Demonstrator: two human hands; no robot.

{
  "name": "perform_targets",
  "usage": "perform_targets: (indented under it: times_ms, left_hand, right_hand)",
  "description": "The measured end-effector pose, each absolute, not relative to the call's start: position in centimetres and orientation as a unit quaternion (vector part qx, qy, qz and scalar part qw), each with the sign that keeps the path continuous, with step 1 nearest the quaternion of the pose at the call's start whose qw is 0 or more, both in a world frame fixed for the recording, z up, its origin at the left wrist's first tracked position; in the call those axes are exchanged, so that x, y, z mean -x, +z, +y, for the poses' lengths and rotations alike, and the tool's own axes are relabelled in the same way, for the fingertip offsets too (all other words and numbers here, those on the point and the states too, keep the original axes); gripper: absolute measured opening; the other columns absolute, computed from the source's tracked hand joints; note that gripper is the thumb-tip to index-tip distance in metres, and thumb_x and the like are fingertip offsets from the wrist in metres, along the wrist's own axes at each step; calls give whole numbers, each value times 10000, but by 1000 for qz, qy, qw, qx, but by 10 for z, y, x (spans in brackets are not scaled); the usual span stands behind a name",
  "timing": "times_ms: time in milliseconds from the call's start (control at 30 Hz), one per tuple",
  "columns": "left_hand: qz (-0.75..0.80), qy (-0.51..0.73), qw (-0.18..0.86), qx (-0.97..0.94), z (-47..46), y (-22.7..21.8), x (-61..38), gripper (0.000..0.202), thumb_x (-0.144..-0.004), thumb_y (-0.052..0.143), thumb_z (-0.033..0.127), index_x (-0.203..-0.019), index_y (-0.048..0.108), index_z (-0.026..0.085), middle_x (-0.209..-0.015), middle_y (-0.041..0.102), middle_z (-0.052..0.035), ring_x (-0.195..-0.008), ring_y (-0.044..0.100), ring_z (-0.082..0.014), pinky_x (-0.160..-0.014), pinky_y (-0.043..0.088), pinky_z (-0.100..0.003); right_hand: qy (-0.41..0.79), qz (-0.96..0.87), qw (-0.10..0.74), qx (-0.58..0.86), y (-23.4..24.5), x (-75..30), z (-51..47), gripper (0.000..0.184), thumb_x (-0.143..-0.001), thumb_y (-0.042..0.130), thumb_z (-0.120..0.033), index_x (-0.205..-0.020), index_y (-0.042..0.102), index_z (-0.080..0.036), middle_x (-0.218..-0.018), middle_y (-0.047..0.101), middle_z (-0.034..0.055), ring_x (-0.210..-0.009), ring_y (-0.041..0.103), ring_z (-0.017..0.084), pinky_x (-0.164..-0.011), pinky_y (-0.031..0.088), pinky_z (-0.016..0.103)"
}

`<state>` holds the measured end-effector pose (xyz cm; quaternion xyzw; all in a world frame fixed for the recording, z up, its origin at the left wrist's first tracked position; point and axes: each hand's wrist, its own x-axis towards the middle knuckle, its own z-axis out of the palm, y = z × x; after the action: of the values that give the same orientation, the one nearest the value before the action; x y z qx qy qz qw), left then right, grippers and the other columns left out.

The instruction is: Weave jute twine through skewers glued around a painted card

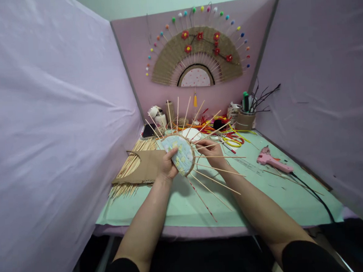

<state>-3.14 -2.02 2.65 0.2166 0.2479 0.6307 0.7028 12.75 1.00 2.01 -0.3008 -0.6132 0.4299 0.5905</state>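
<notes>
My left hand [169, 163] grips a half-round fan base [180, 157] covered in light blue cloth with yellow flowers, its thumb lying on the cloth. Brown cord edges the curve, and thin wooden sticks [215, 184] spread out from it like rays. One of them is marked with red. At the right side of the curve, among the sticks, my right hand [210, 151] is closed with its fingertips pinched together. What they pinch is too small to make out. A thin dark string seems to loop just below that hand.
Left lie cut brown cardboard [149, 164] and a bundle of sticks [136, 155]. On the right rests a pink glue gun [273, 162] with a black cable. Yellow-handled scissors [231, 141], jars and colourful strips stand behind. A large decorated fan [194, 49] hangs on the back wall.
</notes>
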Motion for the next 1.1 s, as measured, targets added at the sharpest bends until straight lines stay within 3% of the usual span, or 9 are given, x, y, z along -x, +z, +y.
perform_targets:
  times_ms: [300,667,933,1100]
  left_hand:
    - [233,630,703,-232,-23,27,31,335,-736,513,108,-1057,609,100,-928,724,-101,-1056,621,-255,-1004,423,-417]
    - [174,598,721,-305,-28,30,34,529,-664,524,143,-1192,558,128,-1100,676,-119,-1143,563,-287,-997,415,-462]
    - [193,613,711,-285,-23,22,39,564,-628,522,120,-1191,556,124,-1035,699,-102,-1100,590,-288,-989,421,-473]
    - [201,645,687,-268,-21,25,41,529,-638,519,98,-1163,575,137,-988,714,-84,-1079,605,-279,-989,428,-458]
  right_hand:
    - [504,-588,568,278,14,-127,12,174,-632,721,-349,-759,720,-230,-779,685,30,-743,611,181,-694,496,334]
    - [560,-569,545,256,15,-128,12,185,-567,772,-350,-669,698,-214,-674,658,10,-604,573,132,-586,478,285]
    - [559,-632,475,250,10,-137,20,250,-662,725,-395,-739,700,-159,-630,607,11,-575,519,107,-538,392,244]
    - [622,-636,393,235,22,-161,25,286,-681,725,-301,-919,691,-146,-518,465,-47,-481,389,64,-455,256,212]
